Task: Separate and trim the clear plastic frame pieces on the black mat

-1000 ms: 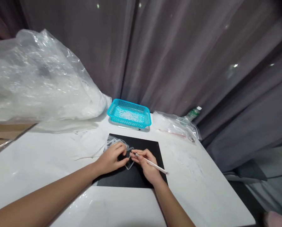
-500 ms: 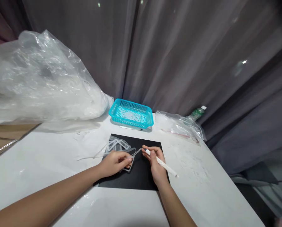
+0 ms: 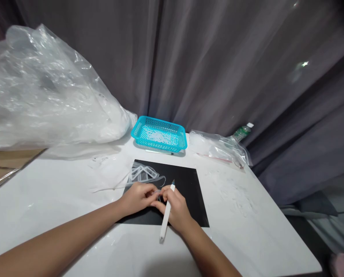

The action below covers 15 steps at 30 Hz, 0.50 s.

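Note:
A black mat (image 3: 189, 188) lies on the white table. Above it my left hand (image 3: 140, 198) pinches a small translucent plastic piece, mostly hidden by the fingers. My right hand (image 3: 176, 206) meets it there, fingertips at the same piece, and also holds a white pen-like tool (image 3: 166, 217) with its pointed tip upward. Clear plastic frames and strips (image 3: 143, 173) rest on the mat's upper left, just beyond my left hand. One thin strip reaches left over the table.
A blue perforated basket (image 3: 159, 134) holding small clear pieces stands behind the mat. The large clear plastic bag (image 3: 59, 96) fills the left, above cardboard (image 3: 10, 165). Back right are a flat plastic bag (image 3: 215, 150) and a green bottle (image 3: 242, 132). Clear scraps (image 3: 238, 198) lie at right.
My right hand has moved left to meet my left hand, and the white tool has swung from slanting to nearly upright, its tip now showing. The view has shifted slightly.

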Available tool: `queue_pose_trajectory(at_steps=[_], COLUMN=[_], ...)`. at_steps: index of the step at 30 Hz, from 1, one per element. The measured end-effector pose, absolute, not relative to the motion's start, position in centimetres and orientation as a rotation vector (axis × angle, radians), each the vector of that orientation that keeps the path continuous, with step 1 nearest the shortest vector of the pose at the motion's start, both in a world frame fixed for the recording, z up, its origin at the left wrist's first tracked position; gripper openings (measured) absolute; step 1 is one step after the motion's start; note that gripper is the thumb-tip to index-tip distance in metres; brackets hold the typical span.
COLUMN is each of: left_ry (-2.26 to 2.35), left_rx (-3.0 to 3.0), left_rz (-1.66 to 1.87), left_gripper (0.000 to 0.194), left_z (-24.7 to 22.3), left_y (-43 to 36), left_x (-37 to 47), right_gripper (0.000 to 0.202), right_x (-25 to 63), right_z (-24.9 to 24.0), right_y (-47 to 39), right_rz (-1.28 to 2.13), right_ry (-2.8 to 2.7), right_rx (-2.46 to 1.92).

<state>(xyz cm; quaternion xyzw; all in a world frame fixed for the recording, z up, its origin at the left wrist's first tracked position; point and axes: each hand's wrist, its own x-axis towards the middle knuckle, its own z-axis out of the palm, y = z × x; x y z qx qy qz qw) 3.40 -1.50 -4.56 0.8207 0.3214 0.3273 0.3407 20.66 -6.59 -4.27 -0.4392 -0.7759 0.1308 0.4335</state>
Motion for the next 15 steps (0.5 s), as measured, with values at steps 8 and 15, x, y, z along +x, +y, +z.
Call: queue_pose_trajectory(at_steps=[8, 15], left_ry=[0.827, 0.824], left_rx=[2.092, 2.261], left_rz=[0.827, 0.880], left_gripper=[0.020, 0.010], left_z=[-4.46, -4.75], left_y=[-1.30, -1.32], left_x=[3.37, 3.16], right_gripper=[0.024, 0.028], right_x=[21.19, 20.73], right_z=[-3.63, -3.84], right_y=[-6.60, -6.47], right_rz=[0.634, 0.788], right_ry=[-1.873, -1.743], right_rx=[-1.141, -1.219])
